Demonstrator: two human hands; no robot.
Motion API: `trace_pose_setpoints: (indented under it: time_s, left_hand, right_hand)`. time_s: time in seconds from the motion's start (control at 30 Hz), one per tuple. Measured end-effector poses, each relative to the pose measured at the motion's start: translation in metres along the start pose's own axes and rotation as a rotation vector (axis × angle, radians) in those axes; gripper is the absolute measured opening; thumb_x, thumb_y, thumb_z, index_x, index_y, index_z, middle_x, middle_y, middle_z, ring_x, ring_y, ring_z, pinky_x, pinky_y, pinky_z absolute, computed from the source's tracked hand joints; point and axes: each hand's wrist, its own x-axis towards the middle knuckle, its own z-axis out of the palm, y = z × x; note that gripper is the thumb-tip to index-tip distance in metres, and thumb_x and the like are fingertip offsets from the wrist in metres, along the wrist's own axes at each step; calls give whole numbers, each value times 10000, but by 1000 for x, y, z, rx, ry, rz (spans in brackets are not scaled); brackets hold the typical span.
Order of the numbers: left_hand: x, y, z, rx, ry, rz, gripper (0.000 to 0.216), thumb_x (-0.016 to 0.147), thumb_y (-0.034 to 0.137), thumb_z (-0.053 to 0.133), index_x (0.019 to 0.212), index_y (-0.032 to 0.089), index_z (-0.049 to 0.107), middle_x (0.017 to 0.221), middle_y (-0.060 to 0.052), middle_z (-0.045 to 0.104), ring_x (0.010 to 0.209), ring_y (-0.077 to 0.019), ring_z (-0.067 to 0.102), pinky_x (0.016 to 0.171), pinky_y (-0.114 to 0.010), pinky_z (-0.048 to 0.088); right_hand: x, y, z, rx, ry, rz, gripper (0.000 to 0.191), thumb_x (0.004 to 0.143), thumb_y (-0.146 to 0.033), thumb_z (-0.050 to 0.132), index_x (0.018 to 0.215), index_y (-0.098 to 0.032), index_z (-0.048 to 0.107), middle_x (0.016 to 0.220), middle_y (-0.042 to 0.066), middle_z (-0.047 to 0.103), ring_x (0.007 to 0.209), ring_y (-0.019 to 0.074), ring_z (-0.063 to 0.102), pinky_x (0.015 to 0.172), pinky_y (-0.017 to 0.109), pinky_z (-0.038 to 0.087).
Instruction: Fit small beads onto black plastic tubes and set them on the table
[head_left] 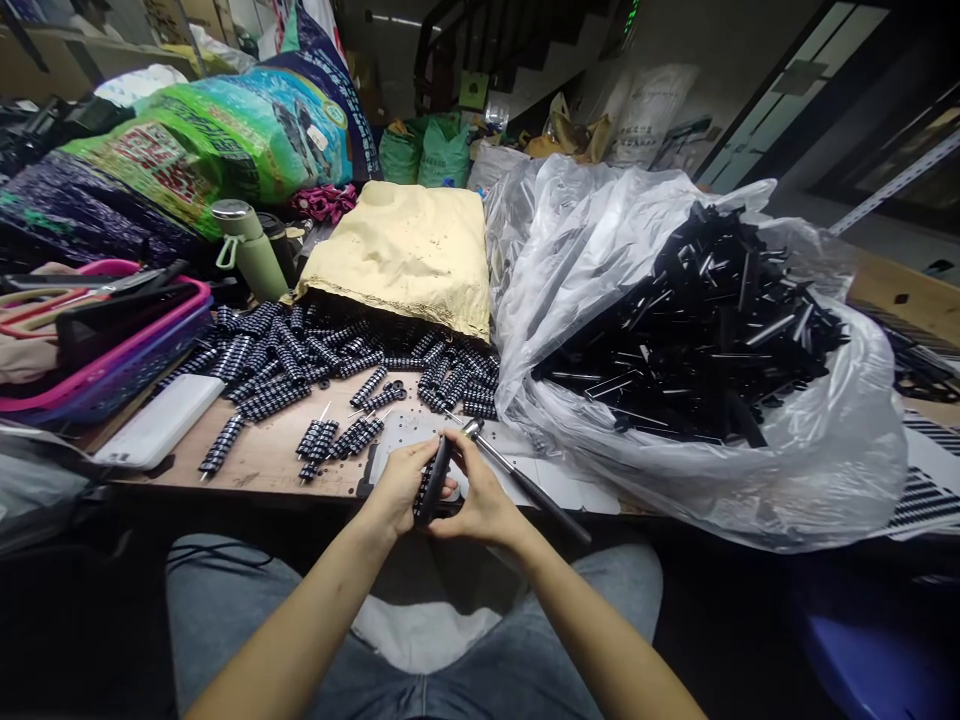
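Note:
Both hands are together at the table's front edge, around a long black piece [435, 480] with a row of black-and-white ridges along its left side. My left hand [401, 485] closes on the ridged side. My right hand [484, 500] pinches the black piece from the other side, thumb at its lower end and fingers near the top. Just to the right lies a tool with a metal shaft and black handle [551, 505], partly on a pale plate [397, 430]. Several ridged black-and-white rollers [322, 440], some with thin pins sticking out, lie left of my hands.
A big clear plastic bag [517, 370] full of black parts [720, 330] stands on the right. More rollers spill from under a yellow sack [405, 250]. Leftward are a white box-shaped object [161, 420], a pink basket [199, 300] with scissors, and a green flask [251, 250].

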Motion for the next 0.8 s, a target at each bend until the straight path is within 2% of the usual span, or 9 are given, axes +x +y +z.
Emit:
trace_pose_setpoints:
  time_s: [0.1, 0.17, 0.27, 0.33, 0.43, 0.5, 0.57, 0.67, 0.8]
  left_hand:
    - [3, -1, -1, 72, 4, 1, 252, 802, 310, 501, 941, 108, 560, 520, -19, 552, 431, -110, 548, 434, -206, 463]
    - [6, -7, -5, 202, 14, 102, 319, 818, 346, 463, 1008, 109, 562, 607, -43, 581, 498, -128, 575, 514, -263, 498]
    - [12, -24, -16, 633, 78, 524, 384, 788, 345, 507, 1119, 155, 554, 876, -88, 587, 760, -183, 603, 728, -357, 498]
    - [18, -38, -27, 987, 113, 825, 407, 778, 260, 524, 1177, 179, 524, 991, -106, 549, 921, -214, 554, 830, -388, 454]
    - [27, -48, -43, 1391, 79, 1073, 407, 816, 108, 398, 1212, 146, 484, 1005, -142, 549, 965, -219, 522, 819, -384, 450]
    - [30, -46, -51, 1573, 5, 1167, 405, 828, 72, 352, 1206, 134, 482, 1000, -147, 568, 944, -211, 530, 789, -364, 451]
    - [31, -39, -56, 1705, -46, 1234, 392, 838, 80, 351, 1202, 141, 483, 1007, -137, 586, 926, -208, 539, 787, -372, 429]
    - [30, -29, -58, 1826, -29, 1273, 391, 839, 73, 348, 1194, 151, 490, 1039, -123, 602, 939, -214, 542, 814, -404, 377]
    - [31, -25, -59, 1896, 35, 1251, 401, 836, 66, 344, 1198, 159, 490, 1081, -116, 604, 1011, -231, 519, 860, -431, 326]
  right_hand:
    - [-1, 6, 5, 32, 33, 8, 991, 485, -208, 726, 1310, -182, 176, 1306, 119, 332, 1218, 241, 356, 1028, 364, 301]
    - [-1, 12, 11, -7, 63, 7, 982, 493, -214, 715, 1309, -178, 170, 1305, 124, 332, 1226, 247, 344, 1031, 377, 295]
    - [0, 24, 22, -161, 143, 20, 927, 539, -216, 686, 1311, -155, 177, 1306, 150, 328, 1246, 267, 304, 1033, 418, 285]
    - [0, 31, 26, -279, 176, 33, 846, 602, -193, 637, 1316, -143, 185, 1308, 167, 329, 1249, 272, 295, 1023, 441, 292]
    - [-7, 40, 13, -491, 208, 111, 707, 675, -231, 610, 1290, -147, 272, 1302, 173, 350, 1226, 290, 319, 977, 462, 329]
    - [-17, 42, -8, -694, 249, 256, 462, 733, -299, 584, 1148, -151, 444, 1201, 171, 453, 1149, 311, 394, 908, 472, 363]
    - [-27, 40, -32, -865, 238, 410, 205, 815, -329, 484, 912, -158, 541, 985, 150, 564, 985, 300, 499, 797, 435, 399]
    - [-39, 25, -54, -839, 146, 514, 271, 891, -364, 320, 787, -190, 501, 689, 61, 581, 689, 220, 553, 609, 310, 390]
    - [-45, 5, -45, -679, 196, 464, 339, 922, -389, 182, 827, -209, 454, 615, 11, 552, 558, 162, 523, 526, 240, 327]
